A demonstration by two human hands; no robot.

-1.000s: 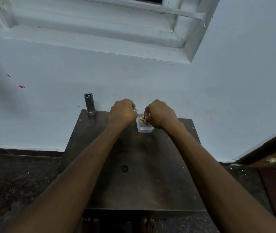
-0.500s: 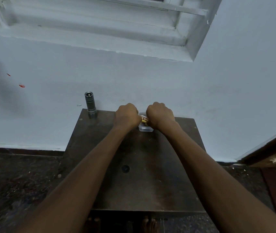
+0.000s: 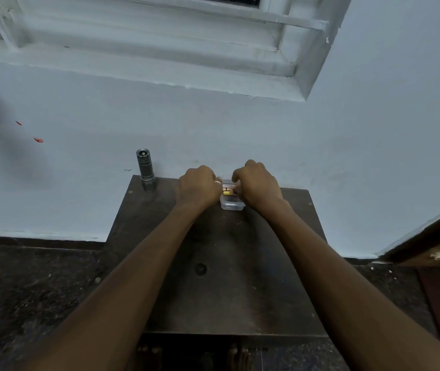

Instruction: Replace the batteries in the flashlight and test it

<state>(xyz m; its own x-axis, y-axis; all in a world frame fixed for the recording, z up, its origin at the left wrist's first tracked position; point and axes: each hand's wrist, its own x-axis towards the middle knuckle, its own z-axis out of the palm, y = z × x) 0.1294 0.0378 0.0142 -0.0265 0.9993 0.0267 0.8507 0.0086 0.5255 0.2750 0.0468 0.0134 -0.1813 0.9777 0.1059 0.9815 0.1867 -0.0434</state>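
At the far edge of a small dark table point(image 3: 221, 277) set against a pale blue wall point(image 3: 240, 129), a person works with both bare hands over a small clear plastic box point(image 3: 231, 206). Between the two fists sits a yellow-and-black battery point(image 3: 228, 190), held just above the box; the right hand point(image 3: 257, 184) appears to pinch one end of it with its curled fingertips, while the left hand point(image 3: 200, 187) is closed at the other end, though whether it grips the battery itself or something hidden under the knuckles cannot be told. Well apart from the hands, at the table's far left corner, the flashlight point(image 3: 145, 168) stands upright against the wall, untouched by either hand. Judged from this, the job looks to be at an early or middle stage: a battery is in hand, but none is going into the flashlight yet, and loading, closing and the switch-on test all appear to remain. Whether old cells are already out cannot be seen.
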